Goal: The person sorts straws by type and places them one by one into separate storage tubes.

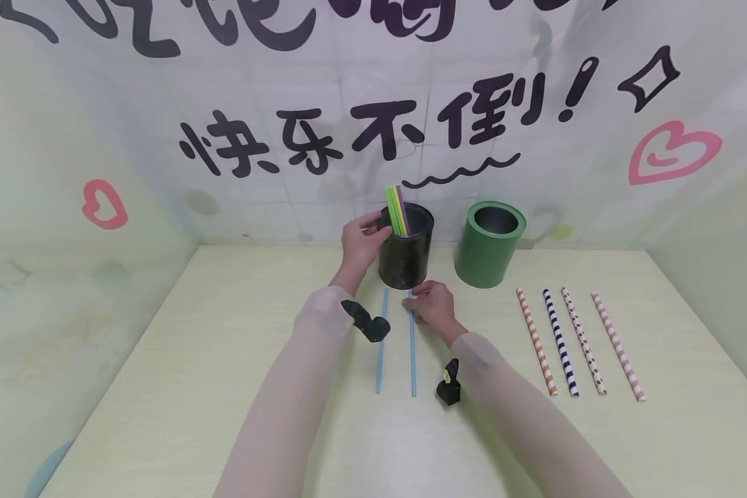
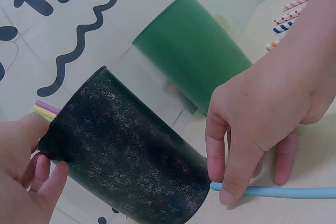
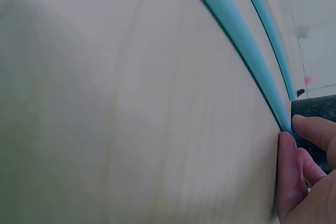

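Btm ends of bunched straws (image 1: 395, 211) hidden in blk can (image 1: 404, 263).

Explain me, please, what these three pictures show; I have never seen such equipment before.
No machine works here, only a person's bare left hand and right hand. The wide picture is taken from the head, looking forward and down; the two others come from the left wrist camera and the right wrist camera.

On the table stand a black can, with colored straws inside, and a green can. Two blue straws lie in front of the black can; four patterned straws lie farther right.

The left hand holds the black can at its rim. The right hand pinches one blue straw near its far end.
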Demonstrator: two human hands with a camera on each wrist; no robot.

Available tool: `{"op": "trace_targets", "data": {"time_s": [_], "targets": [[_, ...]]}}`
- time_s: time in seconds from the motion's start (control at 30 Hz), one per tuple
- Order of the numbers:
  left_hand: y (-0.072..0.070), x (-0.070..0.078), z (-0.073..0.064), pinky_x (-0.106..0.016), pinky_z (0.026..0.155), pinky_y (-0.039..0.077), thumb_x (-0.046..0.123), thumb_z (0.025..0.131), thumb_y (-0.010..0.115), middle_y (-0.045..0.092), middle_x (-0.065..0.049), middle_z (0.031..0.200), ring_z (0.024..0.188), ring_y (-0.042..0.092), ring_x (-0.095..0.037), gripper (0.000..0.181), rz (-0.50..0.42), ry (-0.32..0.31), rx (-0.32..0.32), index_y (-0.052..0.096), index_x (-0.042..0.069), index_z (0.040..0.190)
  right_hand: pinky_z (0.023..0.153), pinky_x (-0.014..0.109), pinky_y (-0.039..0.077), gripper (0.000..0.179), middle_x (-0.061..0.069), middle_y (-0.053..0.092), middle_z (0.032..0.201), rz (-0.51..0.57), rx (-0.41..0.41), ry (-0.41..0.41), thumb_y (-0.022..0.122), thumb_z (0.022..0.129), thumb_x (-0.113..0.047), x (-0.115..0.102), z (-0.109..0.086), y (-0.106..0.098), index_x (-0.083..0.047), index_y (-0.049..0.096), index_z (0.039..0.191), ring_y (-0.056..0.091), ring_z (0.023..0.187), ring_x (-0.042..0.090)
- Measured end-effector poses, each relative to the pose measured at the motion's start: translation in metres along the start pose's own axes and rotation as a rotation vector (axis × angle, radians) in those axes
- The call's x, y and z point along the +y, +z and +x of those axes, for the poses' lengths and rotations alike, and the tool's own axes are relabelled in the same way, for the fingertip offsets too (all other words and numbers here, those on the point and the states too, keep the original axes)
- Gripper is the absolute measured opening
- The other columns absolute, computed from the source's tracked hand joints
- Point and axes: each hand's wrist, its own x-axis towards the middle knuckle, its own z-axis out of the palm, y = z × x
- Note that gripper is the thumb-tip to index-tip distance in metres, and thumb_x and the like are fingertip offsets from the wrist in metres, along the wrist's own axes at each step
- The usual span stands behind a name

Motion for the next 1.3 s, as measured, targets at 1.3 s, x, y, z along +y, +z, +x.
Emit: {"op": "trace_targets", "data": {"time_s": [1.3], "targets": [[-0.0005,-0.0013,-0.0005,-0.025,0.081,0.050,0.008,0.082,0.066,0.056,-0.013,0.115,0.102,0.056,-0.022,0.039,0.001,0.008,0.002,0.059,0.006,0.121,0.046,0.025,0.051,0.016,0.014,0.065,0.087,-0.093,0.047,0.058,0.066,0.080,-0.009,-0.0023,0.0052,0.0051,0.002,0.067,0.091,0.053,0.048,0.015]]}}
